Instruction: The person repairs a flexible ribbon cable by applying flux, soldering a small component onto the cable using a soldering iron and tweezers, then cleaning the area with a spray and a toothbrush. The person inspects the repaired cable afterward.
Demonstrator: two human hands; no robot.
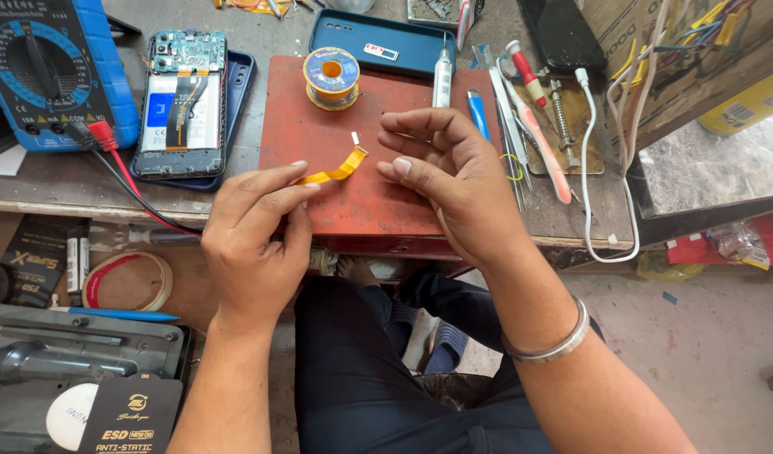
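Blue multimeter (46, 71), opened phone (182, 105), solder spool (332, 77), red-handled screwdriver (525, 71) on the red mat (361, 202).

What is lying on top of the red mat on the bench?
On the red mat sit a solder spool and a small white piece. The left hand holds an orange flex strip above it; the right hand covers the mat's right part.

The solder spool (332, 77) sits on the mat (302, 126), the opened phone (183, 105) left, probably tweezers (508, 126) right.
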